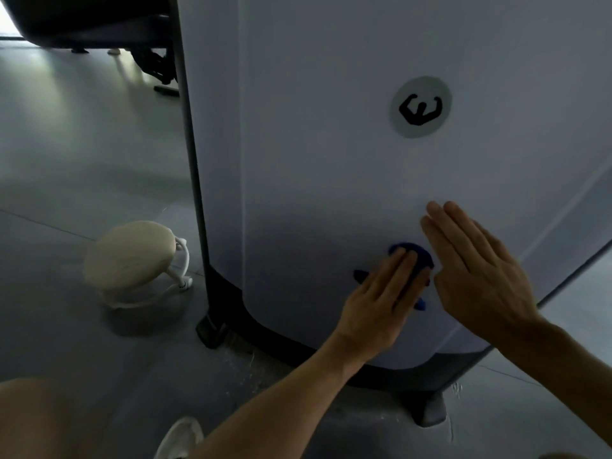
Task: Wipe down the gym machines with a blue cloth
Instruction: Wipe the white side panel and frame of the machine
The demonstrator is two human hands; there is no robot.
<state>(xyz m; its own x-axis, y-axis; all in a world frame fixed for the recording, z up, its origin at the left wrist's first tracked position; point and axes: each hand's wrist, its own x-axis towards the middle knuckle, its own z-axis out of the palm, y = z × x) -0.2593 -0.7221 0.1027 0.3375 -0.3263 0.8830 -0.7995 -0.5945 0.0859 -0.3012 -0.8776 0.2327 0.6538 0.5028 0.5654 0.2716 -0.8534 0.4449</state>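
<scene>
Fingers (402,260) press blue cloth (418,256) flat

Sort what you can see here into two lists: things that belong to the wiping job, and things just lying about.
Belongs to the job:
cloth, pressed flat under the left hand
panel of the machine
right hand, flat against the panel

Lying about:
stool on the floor
badge on the panel
shoe

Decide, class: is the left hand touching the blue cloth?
Touching. The head view shows the left hand lying flat with straight fingers on the blue cloth, pressing it against the white machine panel.
</scene>
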